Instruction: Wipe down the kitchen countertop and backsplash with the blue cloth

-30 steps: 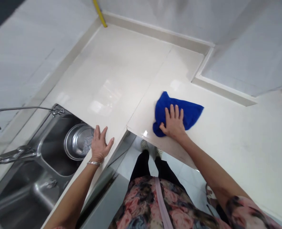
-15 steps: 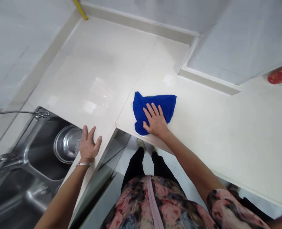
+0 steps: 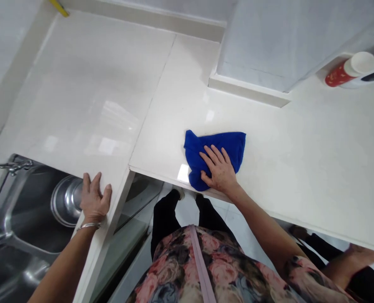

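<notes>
Blue cloth [image 3: 220,145] under right hand's fingers [image 3: 212,156]

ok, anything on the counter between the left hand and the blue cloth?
No. Head view shows only bare white countertop between the left hand and the blue cloth, crossed by a slab seam.

On white counter [image 3: 300,160]: blue cloth [image 3: 220,145], canister [image 3: 348,70]

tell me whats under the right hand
A blue cloth lies under the right hand on the white counter. The part beneath the palm is covered.
</notes>
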`<action>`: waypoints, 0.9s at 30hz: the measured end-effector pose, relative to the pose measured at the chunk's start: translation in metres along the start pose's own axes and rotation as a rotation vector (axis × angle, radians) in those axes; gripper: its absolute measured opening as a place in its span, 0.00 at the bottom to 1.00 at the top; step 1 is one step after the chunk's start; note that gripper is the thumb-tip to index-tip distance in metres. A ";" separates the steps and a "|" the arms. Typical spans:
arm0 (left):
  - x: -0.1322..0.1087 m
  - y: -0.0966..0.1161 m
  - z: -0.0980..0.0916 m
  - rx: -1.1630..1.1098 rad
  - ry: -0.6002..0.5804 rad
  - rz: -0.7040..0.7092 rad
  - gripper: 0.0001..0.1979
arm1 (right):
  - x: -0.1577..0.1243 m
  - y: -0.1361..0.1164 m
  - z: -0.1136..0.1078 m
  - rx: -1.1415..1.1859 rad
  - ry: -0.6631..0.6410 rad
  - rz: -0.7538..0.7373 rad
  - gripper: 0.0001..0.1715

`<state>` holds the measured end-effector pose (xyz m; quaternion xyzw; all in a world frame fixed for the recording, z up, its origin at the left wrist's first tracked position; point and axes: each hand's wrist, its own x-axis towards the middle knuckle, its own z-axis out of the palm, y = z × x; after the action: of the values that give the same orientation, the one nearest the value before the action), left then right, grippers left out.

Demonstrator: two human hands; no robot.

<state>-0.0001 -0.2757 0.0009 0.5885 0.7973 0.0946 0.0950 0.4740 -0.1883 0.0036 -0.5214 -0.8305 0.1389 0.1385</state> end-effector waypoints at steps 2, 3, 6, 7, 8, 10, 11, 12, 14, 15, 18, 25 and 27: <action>0.000 0.001 -0.001 0.000 -0.005 -0.003 0.36 | 0.001 -0.001 0.001 0.007 0.008 0.000 0.36; 0.000 0.002 -0.001 0.002 -0.008 -0.010 0.36 | 0.001 -0.001 0.002 0.010 0.012 0.000 0.36; -0.001 0.004 -0.003 0.008 -0.001 -0.036 0.35 | 0.000 -0.002 0.003 0.019 0.024 0.001 0.37; -0.001 0.004 -0.003 0.008 0.005 -0.040 0.35 | 0.000 -0.002 0.003 0.022 0.029 0.002 0.36; -0.001 0.005 -0.003 0.005 0.010 -0.040 0.35 | 0.000 -0.002 0.003 0.025 0.034 0.004 0.36; -0.001 0.005 -0.004 0.004 0.013 -0.040 0.35 | 0.000 -0.003 0.003 0.029 0.032 0.008 0.36; 0.000 0.005 -0.004 0.006 0.012 -0.042 0.35 | 0.000 -0.003 0.002 0.031 0.026 0.011 0.37; 0.000 0.005 -0.003 0.006 0.010 -0.045 0.35 | 0.000 -0.003 0.002 0.032 0.017 0.013 0.37; 0.000 0.003 -0.003 0.001 0.010 -0.040 0.35 | 0.000 -0.003 0.002 0.031 0.002 0.019 0.37; 0.001 0.003 -0.003 -0.004 0.012 -0.035 0.35 | 0.000 -0.003 0.002 0.031 -0.001 0.023 0.37; 0.001 0.002 -0.005 -0.004 -0.007 -0.029 0.35 | 0.001 -0.004 0.004 0.031 0.001 0.031 0.37; 0.003 0.007 -0.009 0.003 -0.018 -0.018 0.35 | 0.001 0.002 0.000 0.014 0.004 0.046 0.38; 0.004 0.009 -0.011 -0.007 -0.019 -0.030 0.35 | -0.011 0.017 -0.006 -0.017 0.007 0.061 0.38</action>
<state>0.0046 -0.2696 0.0134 0.5770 0.8048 0.0904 0.1060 0.4946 -0.1904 0.0020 -0.5480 -0.8149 0.1342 0.1325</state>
